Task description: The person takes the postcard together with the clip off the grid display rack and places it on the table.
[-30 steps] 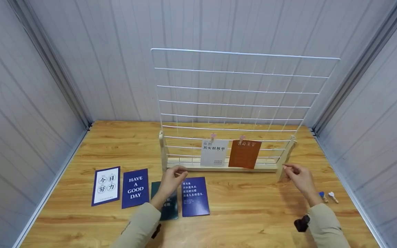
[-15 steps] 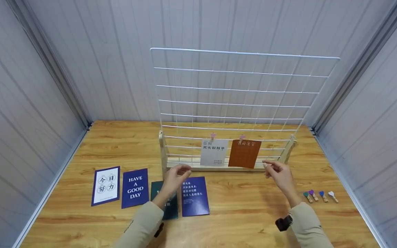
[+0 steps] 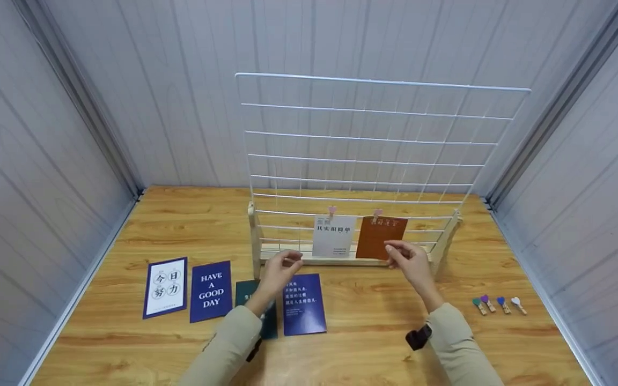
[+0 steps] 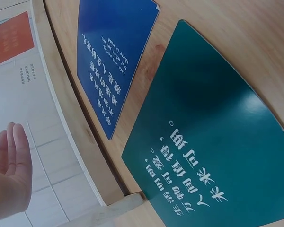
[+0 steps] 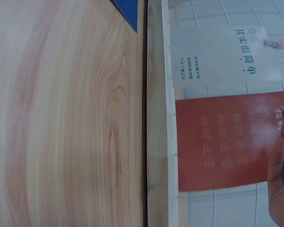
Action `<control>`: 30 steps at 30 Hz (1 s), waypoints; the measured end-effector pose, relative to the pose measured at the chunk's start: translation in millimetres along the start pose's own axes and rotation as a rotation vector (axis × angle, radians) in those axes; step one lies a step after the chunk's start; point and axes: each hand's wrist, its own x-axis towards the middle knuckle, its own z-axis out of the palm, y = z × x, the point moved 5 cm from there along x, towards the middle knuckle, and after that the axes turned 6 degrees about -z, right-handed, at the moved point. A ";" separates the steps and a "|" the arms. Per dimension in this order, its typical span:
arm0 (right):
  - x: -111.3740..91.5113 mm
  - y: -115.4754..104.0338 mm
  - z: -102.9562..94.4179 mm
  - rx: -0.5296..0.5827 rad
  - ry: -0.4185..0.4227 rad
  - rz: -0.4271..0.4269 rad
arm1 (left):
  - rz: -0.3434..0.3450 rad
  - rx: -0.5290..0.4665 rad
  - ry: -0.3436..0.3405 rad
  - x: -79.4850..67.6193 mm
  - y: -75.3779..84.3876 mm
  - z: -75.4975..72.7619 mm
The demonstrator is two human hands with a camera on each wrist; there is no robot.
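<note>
My left hand [image 3: 282, 272] hovers above the green card [image 4: 203, 127] and the blue card [image 3: 304, 305], fingers loosely bent and nothing in them. In front of the orange card [image 3: 376, 236] is my right hand [image 3: 410, 262], its thumb near the bent fingers. I see nothing held there; whether the fingertips touch the card cannot be told. The orange card and a white card [image 3: 335, 236] hang side by side low on the white wire rack [image 3: 362, 161]. A pink heart clip [image 3: 332, 210] fastens the white card, and another pink clip [image 3: 377, 213] the orange one.
Left on the wooden table [image 3: 362, 354] lie a blue HAVE A GOOD DAY card [image 3: 211, 292] and a blue-edged white card [image 3: 165, 288]. At right lie several small heart clips, among them a purple clip [image 3: 487, 303] and a white clip [image 3: 518, 305]. Panel walls enclose the table.
My right hand has moved left from beyond the rack's right foot to the orange card, uncovering the green and purple clips. My left hand has shifted slightly right.
</note>
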 end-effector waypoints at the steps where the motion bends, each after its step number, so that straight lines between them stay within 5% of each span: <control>1: 1.6 2.6 1.8 0.016 -0.001 0.009 | -0.008 -0.012 -0.006 0.8 -0.1 0.8; 13: 22.9 23.7 24.0 0.141 0.059 0.132 | -0.034 -0.044 -0.005 13.1 3.5 6.2; 30: 48.6 3.8 62.7 0.172 -0.012 0.096 | -0.003 -0.031 0.006 30.5 8.6 11.5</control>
